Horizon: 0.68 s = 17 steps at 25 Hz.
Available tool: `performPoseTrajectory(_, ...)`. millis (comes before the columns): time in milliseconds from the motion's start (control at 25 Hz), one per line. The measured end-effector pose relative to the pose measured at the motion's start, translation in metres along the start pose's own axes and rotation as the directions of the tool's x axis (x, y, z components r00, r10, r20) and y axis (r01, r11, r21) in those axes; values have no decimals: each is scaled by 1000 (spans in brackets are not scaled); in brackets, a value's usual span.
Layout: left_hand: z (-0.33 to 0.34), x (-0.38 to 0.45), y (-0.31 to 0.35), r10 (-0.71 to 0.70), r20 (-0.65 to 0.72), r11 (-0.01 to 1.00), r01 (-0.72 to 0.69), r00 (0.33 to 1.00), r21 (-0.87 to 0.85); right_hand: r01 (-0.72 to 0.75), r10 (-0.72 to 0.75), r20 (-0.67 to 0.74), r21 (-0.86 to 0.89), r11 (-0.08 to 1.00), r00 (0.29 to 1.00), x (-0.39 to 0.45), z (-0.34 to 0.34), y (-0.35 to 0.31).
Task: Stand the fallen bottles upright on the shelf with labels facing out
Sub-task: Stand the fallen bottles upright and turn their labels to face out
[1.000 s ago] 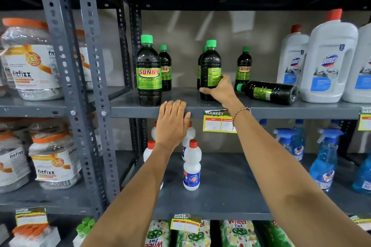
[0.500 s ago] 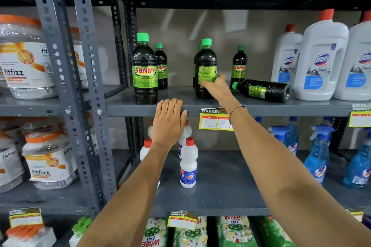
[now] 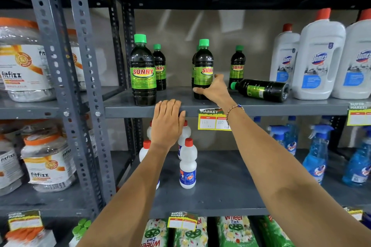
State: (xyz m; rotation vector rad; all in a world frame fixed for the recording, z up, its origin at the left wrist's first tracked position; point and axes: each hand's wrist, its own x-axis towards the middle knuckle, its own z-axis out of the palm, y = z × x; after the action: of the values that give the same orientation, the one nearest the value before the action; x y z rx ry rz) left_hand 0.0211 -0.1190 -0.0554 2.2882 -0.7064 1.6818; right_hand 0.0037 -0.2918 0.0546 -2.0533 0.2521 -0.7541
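Dark Sunny bottles with green caps stand on the grey shelf (image 3: 261, 108). My right hand (image 3: 214, 91) wraps the lower part of the middle upright bottle (image 3: 203, 60), thumb at its left base and fingers round its right side; its label shows partly, angled to the right. Just to the right, a fallen Sunny bottle (image 3: 261, 89) lies on its side, cap pointing left. Another front bottle (image 3: 143, 74) stands at the left with its label facing out. Two more (image 3: 159, 66) (image 3: 237, 64) stand further back. My left hand (image 3: 167, 122) lies flat on the shelf's front edge.
Big white Domex bottles (image 3: 319, 60) stand right beside the fallen bottle's base. A yellow price tag (image 3: 213, 120) hangs from the shelf edge. Small white bottles (image 3: 187, 168) and blue spray bottles (image 3: 317, 152) fill the lower shelf. A perforated steel post (image 3: 80, 86) and fitfizz jars (image 3: 24, 62) are at the left.
The middle bottle has turned in my right hand, so the Sunny name now shows where only plain green label showed. My left hand has stayed on the shelf edge.
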Motion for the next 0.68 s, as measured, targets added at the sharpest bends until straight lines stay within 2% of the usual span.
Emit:
performPoseTrajectory(120,0,0,0,-1,-9,1000,1,1000,-5,-19,18,77,20,1000,997,0,0,-2)
performPoseTrajectory(480,-1,0,1,-6,-11,1000,6,1000,2,51,-42,79,-127,991,996,0,2,1)
performPoseTrajectory(680,-1,0,0,5,-15,1000,-4,1000,13,52,-29,143,-156,986,989,-1,1,-1)
